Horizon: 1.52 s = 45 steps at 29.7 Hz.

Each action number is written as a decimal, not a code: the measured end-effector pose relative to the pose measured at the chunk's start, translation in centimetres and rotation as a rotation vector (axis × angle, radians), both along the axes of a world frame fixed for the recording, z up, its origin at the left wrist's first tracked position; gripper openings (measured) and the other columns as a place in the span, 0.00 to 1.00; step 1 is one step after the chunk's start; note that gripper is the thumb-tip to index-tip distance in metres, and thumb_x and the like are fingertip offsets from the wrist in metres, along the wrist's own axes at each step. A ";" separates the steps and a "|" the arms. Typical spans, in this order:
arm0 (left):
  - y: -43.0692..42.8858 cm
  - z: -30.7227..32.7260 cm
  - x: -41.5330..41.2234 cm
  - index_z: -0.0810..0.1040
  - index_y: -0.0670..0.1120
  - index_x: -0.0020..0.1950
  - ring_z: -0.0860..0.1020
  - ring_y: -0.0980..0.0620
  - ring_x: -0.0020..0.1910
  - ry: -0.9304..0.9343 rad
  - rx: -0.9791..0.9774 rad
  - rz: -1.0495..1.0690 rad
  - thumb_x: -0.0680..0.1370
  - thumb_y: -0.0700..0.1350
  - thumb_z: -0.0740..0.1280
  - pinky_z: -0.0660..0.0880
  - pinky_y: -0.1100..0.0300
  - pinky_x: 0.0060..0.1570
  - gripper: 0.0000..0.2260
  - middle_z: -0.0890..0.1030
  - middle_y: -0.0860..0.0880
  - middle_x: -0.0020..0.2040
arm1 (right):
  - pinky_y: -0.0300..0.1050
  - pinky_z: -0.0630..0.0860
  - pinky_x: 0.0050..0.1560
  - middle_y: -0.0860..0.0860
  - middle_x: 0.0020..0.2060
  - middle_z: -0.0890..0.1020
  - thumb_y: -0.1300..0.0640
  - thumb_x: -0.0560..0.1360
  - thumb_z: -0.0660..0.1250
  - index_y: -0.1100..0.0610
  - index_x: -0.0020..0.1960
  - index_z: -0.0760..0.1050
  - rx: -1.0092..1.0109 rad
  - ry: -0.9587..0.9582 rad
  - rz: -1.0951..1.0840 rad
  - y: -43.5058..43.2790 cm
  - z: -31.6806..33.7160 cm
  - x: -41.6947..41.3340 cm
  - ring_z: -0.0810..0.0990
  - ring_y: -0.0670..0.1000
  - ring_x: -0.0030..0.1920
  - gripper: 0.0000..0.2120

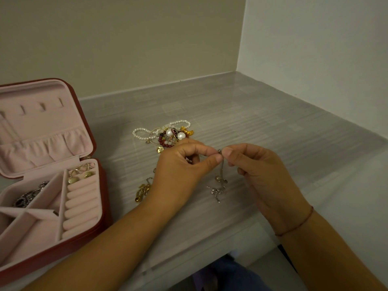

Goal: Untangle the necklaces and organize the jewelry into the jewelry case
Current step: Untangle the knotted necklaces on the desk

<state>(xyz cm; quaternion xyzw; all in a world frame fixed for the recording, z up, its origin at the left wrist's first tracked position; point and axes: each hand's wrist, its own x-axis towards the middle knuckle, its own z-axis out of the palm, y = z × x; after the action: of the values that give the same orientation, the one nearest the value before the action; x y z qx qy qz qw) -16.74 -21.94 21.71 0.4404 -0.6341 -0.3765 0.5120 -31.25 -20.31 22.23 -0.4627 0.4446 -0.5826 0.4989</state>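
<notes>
Left hand (180, 164) and right hand (258, 171) both pinch the top of a thin silver chain (220, 169), tips almost meeting; chain hangs straight down to the table (273, 133); open jewelry case (52, 185) lies left, so I judge left hand nearer; knot or clasp too small to read.

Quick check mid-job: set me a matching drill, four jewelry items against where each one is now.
Items:
1 silver chain
2 pearl strand
3 gold earrings
4 dark piece

Places:
A case, far end of the ring rolls
B tangled pile on the table
C case, left compartment
D pinched between left hand and right hand

Pairs: 1-D, 2-B, 3-A, 4-C
</notes>
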 end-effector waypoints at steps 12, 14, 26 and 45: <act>-0.1 0.0 -0.1 0.83 0.47 0.40 0.76 0.59 0.34 0.086 0.170 -0.111 0.72 0.41 0.72 0.72 0.67 0.38 0.02 0.82 0.53 0.36 | 0.32 0.72 0.42 0.46 0.32 0.82 0.60 0.72 0.69 0.54 0.37 0.81 -0.068 0.158 0.000 -0.1 -0.5 -0.5 0.79 0.42 0.37 0.06; -0.2 0.1 -0.3 0.82 0.47 0.38 0.74 0.62 0.31 0.134 0.250 -0.113 0.73 0.39 0.70 0.70 0.68 0.36 0.05 0.79 0.57 0.31 | 0.27 0.70 0.37 0.43 0.28 0.79 0.61 0.74 0.67 0.53 0.37 0.79 -0.077 0.168 0.007 0.0 -0.5 -0.3 0.75 0.38 0.32 0.09; -0.4 -0.1 0.2 0.80 0.39 0.46 0.75 0.57 0.40 -0.001 0.371 -0.347 0.72 0.49 0.62 0.72 0.63 0.40 0.15 0.78 0.46 0.41 | 0.38 0.73 0.39 0.50 0.31 0.81 0.64 0.77 0.62 0.57 0.40 0.77 -0.076 0.164 0.070 -0.3 -0.9 -0.6 0.76 0.45 0.34 0.09; -0.8 0.6 0.5 0.76 0.49 0.29 0.78 0.55 0.46 0.345 0.483 -0.418 0.69 0.44 0.62 0.73 0.61 0.44 0.09 0.82 0.50 0.48 | 0.41 0.72 0.42 0.46 0.28 0.70 0.53 0.63 0.77 0.54 0.45 0.77 0.206 -0.473 0.524 -1.2 -1.3 -3.8 0.70 0.45 0.30 0.14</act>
<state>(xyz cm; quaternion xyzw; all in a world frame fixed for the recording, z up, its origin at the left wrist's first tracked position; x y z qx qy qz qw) -16.20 -22.76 22.27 0.3395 -0.5075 -0.6808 0.4046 -35.03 -21.56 20.90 -0.3610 0.2396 -0.4780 0.7641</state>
